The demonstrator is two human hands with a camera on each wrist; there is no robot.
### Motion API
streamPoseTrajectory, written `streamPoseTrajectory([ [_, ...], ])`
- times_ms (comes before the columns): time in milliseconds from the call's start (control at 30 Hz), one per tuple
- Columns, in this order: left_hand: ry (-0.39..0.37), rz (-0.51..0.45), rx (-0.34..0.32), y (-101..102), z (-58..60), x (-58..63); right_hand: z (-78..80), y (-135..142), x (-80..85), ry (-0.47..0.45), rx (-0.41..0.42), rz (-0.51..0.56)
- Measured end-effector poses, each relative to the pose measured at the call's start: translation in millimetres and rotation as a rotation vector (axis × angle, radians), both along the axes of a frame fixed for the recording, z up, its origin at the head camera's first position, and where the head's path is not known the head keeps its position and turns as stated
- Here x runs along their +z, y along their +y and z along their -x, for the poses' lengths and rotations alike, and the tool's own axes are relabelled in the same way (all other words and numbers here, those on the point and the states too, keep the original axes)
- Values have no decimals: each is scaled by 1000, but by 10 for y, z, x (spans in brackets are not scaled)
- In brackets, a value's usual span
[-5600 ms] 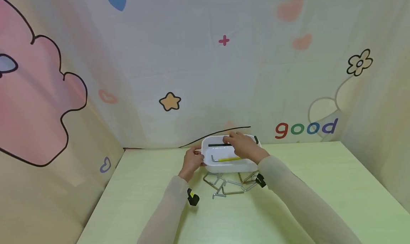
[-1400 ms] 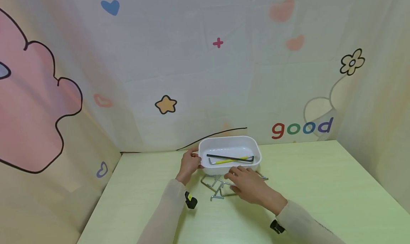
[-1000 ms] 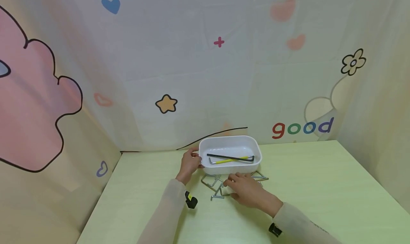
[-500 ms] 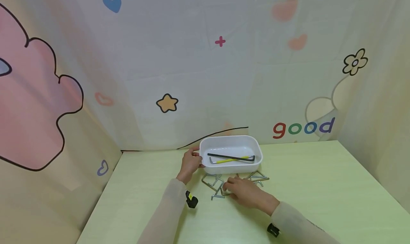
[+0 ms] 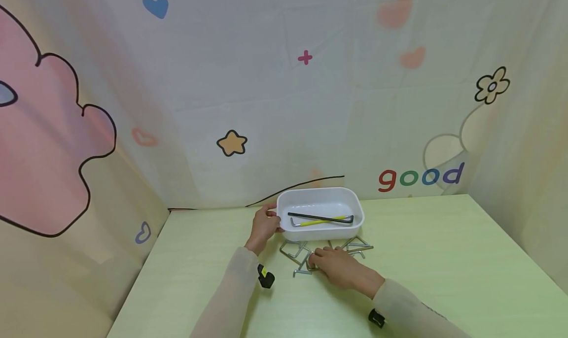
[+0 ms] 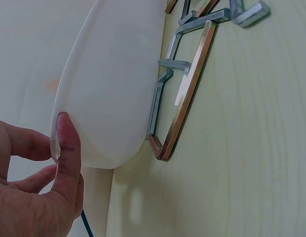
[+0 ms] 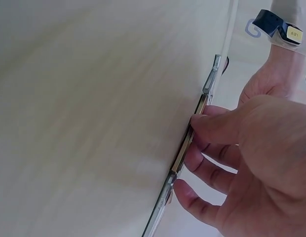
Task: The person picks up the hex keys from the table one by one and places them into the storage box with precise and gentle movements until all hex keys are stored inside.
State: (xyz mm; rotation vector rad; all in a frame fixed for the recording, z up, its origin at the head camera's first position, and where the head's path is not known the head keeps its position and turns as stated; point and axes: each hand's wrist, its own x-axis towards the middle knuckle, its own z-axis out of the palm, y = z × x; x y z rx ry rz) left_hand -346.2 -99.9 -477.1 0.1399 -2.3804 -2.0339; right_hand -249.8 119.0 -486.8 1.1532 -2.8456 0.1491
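With left hand (image 5: 264,225), pinching a white tub (image 6: 111,89) beside it. With right hand (image 5: 342,269), pinching a bent brown bar (image 7: 179,160) underneath.

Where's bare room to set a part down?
Pale green table, right of the white plastic tray and right hand, or left of the left hand. Inside the tray, behind the black L-shaped key. Crowded: in front of the tray, with silver and bronze L-shaped metal keys.

The right hand (image 5: 339,267) has moved from the white tray (image 5: 321,235) to the counter (image 5: 421,259), where it seems to pinch a brass hex key (image 7: 181,154). The black hex key (image 5: 317,217), let go, now crosses the yellow hex key (image 5: 307,223).
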Motion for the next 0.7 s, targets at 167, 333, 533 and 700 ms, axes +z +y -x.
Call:
streamPoseTrajectory([
  [167,0,1,2,3,-7,10,0,-8,-1,8,-3,-6],
  [333,4,6,0,2,4,1,-4,0,-2,14,-6,-12],
  [533,5,-5,0,0,10,-4,4,23,-5,15,5,-20],
  [700,-5,-5,3,-1,8,-11,-9,37,23,14,27,-20],
])
